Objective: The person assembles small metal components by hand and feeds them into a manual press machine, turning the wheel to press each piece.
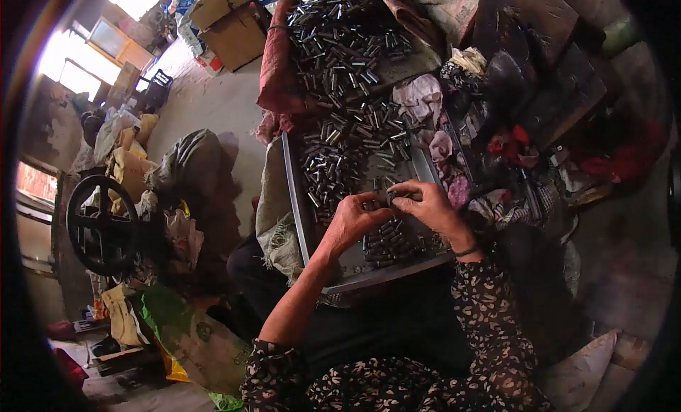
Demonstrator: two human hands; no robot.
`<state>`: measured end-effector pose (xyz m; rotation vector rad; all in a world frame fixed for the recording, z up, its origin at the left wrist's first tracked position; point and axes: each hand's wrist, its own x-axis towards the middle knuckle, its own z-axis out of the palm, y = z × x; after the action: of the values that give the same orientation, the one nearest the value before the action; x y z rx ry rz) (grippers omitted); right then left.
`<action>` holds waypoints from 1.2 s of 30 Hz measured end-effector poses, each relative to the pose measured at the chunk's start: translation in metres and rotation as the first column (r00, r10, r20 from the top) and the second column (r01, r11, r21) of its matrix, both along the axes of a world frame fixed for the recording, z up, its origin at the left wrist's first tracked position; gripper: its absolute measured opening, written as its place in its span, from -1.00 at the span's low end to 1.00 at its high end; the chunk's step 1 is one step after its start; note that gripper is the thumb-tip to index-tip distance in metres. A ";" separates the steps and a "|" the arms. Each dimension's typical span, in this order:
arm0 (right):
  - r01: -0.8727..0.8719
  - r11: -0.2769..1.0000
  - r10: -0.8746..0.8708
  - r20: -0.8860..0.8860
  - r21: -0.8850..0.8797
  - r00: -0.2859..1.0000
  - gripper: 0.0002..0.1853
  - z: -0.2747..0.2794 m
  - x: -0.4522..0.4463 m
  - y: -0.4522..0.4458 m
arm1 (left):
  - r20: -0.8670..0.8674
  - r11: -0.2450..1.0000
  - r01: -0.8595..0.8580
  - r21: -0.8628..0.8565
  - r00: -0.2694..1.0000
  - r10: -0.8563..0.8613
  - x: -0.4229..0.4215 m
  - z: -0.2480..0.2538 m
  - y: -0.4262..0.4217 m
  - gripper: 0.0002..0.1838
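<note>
Over the near part of a metal-rimmed tray (292, 192), my two hands meet with their fingers pinched. My left hand (357, 217) and my right hand (425, 205) close on a small dark metal cylinder (383, 198); the fingers hide much of it. Just below them, many similar cylinders (390, 247) lie packed in rows at the tray's near end. Loose shiny metal cylinders (332, 172) are heaped along the left side of the tray. A larger heap of cylinders (340, 43) spreads at the far end, partly on reddish cloth (278, 75).
Pink and white rags (420, 98) lie along the tray's right edge, with dark boards (553, 86) beyond. A woven sack (273, 231) hangs at the left edge. Further left stand a black handwheel (103, 224) and a filled sack (188, 164). Cardboard boxes (230, 36) stand behind.
</note>
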<state>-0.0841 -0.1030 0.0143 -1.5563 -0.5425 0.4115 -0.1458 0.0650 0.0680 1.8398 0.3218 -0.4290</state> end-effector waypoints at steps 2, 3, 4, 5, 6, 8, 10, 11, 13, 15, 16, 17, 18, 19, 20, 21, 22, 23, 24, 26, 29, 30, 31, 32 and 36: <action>-0.041 0.998 0.027 -0.257 -0.049 0.966 -0.72 0.012 0.003 -0.006 | 0.031 0.997 0.046 0.065 0.998 -0.048 0.000 0.000 0.002 -0.63; -0.039 0.998 0.026 -0.257 -0.048 0.966 -0.72 0.014 0.004 -0.008 | 0.062 0.988 0.089 0.129 0.993 -0.098 0.000 -0.001 0.004 -0.61; 0.083 0.994 -0.055 -0.335 0.070 0.941 -0.73 0.016 0.006 -0.010 | 0.062 0.987 0.089 0.131 0.993 -0.098 0.000 -0.005 0.007 -0.61; 0.209 0.962 -0.119 -0.419 0.176 0.900 -0.75 0.018 0.008 -0.012 | 0.008 0.944 0.243 0.225 0.968 -0.251 0.000 -0.012 0.011 -0.61; 0.240 0.953 -0.147 -0.412 0.183 0.899 -0.76 0.020 0.011 -0.015 | -0.061 0.868 0.390 0.307 0.918 -0.391 0.001 -0.012 0.013 -0.60; 0.218 0.952 -0.124 -0.380 0.215 0.917 -0.76 0.017 0.015 -0.018 | -0.031 0.843 0.300 0.447 0.947 -0.321 0.004 -0.012 0.007 -0.60; 0.162 0.961 -0.081 -0.329 0.224 0.941 -0.75 0.018 0.015 -0.017 | 0.011 0.793 0.202 0.574 0.967 -0.254 0.014 -0.009 -0.002 -0.59; 0.161 0.961 -0.080 -0.330 0.226 0.941 -0.75 0.017 0.014 -0.017 | -0.011 0.702 0.151 0.696 0.980 -0.200 0.023 -0.007 -0.007 -0.64; 0.119 0.986 -0.078 -0.300 0.119 0.951 -0.75 0.016 0.012 -0.015 | -0.020 0.590 0.100 0.801 0.990 -0.140 0.036 -0.012 -0.013 -0.67; 0.110 0.990 -0.082 -0.277 0.085 0.957 -0.72 0.014 0.012 -0.017 | 0.074 0.448 0.021 0.894 0.979 -0.192 0.047 -0.038 -0.011 -0.59; 0.102 0.993 -0.086 -0.255 0.051 0.963 -0.70 0.014 0.012 -0.018 | 0.105 0.400 -0.013 0.917 0.972 -0.209 0.051 -0.047 -0.011 -0.65; 0.102 0.993 -0.085 -0.254 0.052 0.963 -0.70 0.015 0.013 -0.017 | 0.105 0.398 -0.013 0.917 0.972 -0.209 0.052 -0.056 -0.010 -0.65; 0.115 0.993 -0.105 -0.244 0.027 0.964 -0.72 0.016 0.012 -0.017 | 0.156 0.340 -0.068 0.938 0.958 -0.239 0.052 -0.057 -0.012 -0.67; 0.129 0.992 -0.125 -0.233 0.001 0.964 -0.74 0.017 0.012 -0.017 | 0.204 0.283 -0.124 0.951 0.941 -0.272 0.052 -0.059 -0.013 -0.70; 0.131 0.991 -0.128 -0.236 -0.001 0.963 -0.74 0.017 0.012 -0.017 | 0.202 0.285 -0.121 0.951 0.940 -0.274 0.052 -0.060 -0.014 -0.70; 0.145 0.989 -0.148 -0.193 -0.030 0.970 -0.76 0.017 0.012 -0.018 | 0.188 0.325 -0.096 0.941 0.946 -0.264 0.051 -0.054 -0.016 -0.71; 0.157 0.986 -0.164 -0.149 -0.057 0.975 -0.79 0.017 0.012 -0.017 | 0.174 0.363 -0.074 0.929 0.952 -0.252 0.049 -0.043 -0.017 -0.72; 0.157 0.986 -0.164 -0.149 -0.058 0.975 -0.79 0.019 0.012 -0.016 | 0.174 0.364 -0.073 0.928 0.952 -0.253 0.046 -0.032 -0.017 -0.72; 0.188 0.975 -0.186 0.034 -0.116 0.982 -0.80 0.022 0.010 -0.014 | 0.157 0.554 -0.021 0.832 0.967 -0.199 0.041 -0.016 -0.015 -0.71; 0.231 0.958 -0.193 0.214 -0.172 0.958 -0.82 0.019 0.007 -0.012 | 0.077 0.740 0.062 0.669 0.985 -0.152 0.035 -0.014 -0.006 -0.73; 0.190 0.980 -0.180 0.128 -0.065 0.975 -0.83 0.007 0.007 -0.007 | -0.027 0.983 0.057 0.176 0.998 -0.053 0.030 -0.015 0.003 -0.76; 0.184 0.977 -0.172 0.114 -0.107 0.979 -0.83 0.011 0.006 -0.007 | -0.009 0.996 0.044 0.082 0.999 -0.044 0.028 -0.016 0.004 -0.78; 0.177 0.973 -0.164 0.100 -0.148 0.982 -0.82 0.014 0.005 -0.007 | -0.009 0.996 0.044 0.079 0.999 -0.044 0.025 -0.017 0.005 -0.78; 0.178 0.972 -0.164 0.100 -0.152 0.981 -0.82 0.015 0.004 -0.007 | 0.001 0.999 0.008 -0.046 1.000 -0.008 0.023 -0.019 0.005 -0.77; 0.192 0.975 -0.182 0.095 -0.111 0.979 -0.81 0.014 0.003 -0.004 | -0.045 0.975 -0.075 -0.207 0.997 0.067 0.020 -0.013 0.005 -0.77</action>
<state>-0.0812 -0.1074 0.0278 -1.7301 -0.4369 0.2388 -0.1254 0.0696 0.0549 1.6119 0.3533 -0.4316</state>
